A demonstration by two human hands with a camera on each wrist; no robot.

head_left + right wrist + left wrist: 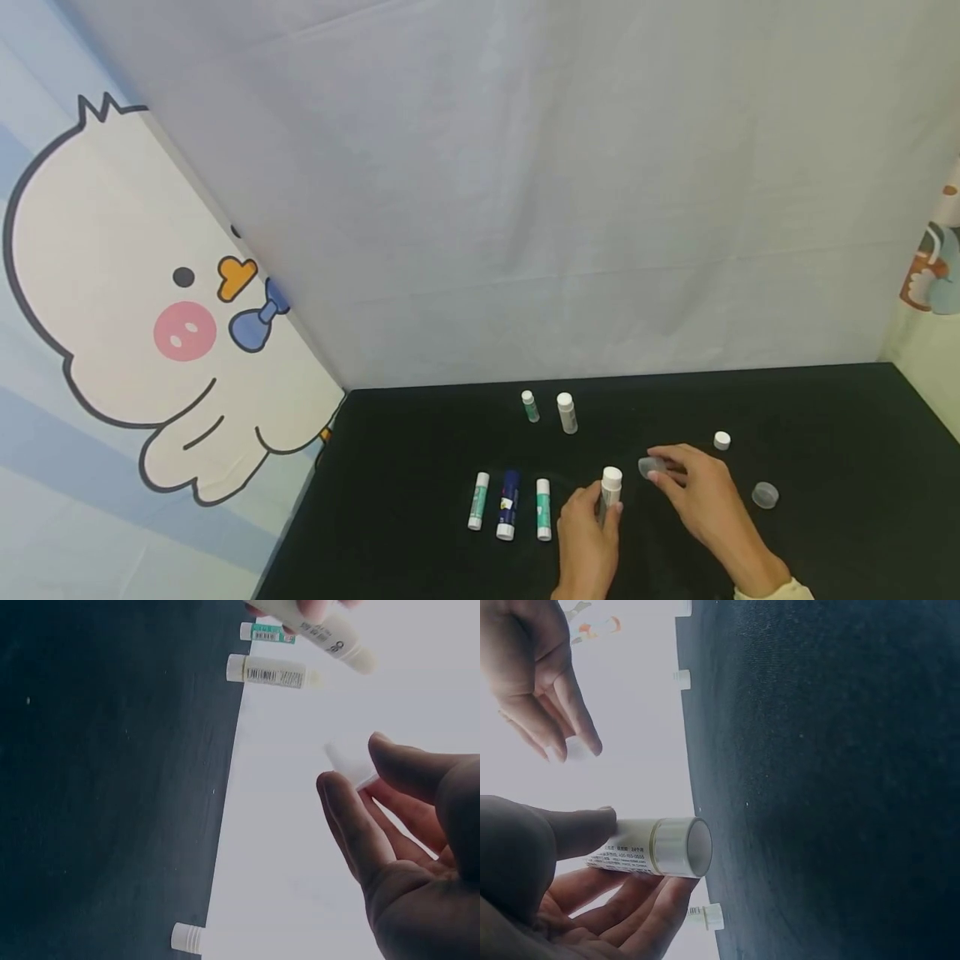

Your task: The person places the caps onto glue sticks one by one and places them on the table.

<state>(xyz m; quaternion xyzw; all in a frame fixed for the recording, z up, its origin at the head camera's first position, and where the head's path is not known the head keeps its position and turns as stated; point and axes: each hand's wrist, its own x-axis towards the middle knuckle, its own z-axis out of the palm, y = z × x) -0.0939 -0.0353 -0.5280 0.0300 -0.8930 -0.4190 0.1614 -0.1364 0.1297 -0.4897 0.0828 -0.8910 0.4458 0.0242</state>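
Observation:
My left hand (pixel 588 533) grips a white glue stick (pixel 611 492) roughly upright, its white end upward. Dark print shows on its barrel (pixel 626 851) in the left wrist view. To the right, my right hand (pixel 701 492) pinches a small translucent cap (pixel 649 467) between thumb and fingers, raised a little apart from the glue stick. The cap (pixel 352 765) looks pale and blurred in the right wrist view. Nearest to the left hand lies a green-and-white glue stick (pixel 543 509).
A dark blue glue stick (pixel 507 505) and another green one (pixel 478 502) lie at left. Behind stand a small green stick (pixel 530 407) and a white one (pixel 567 413). Right of the right hand are a white cap (pixel 722 440) and a clear cap (pixel 765 495) on the black table (pixel 405 467).

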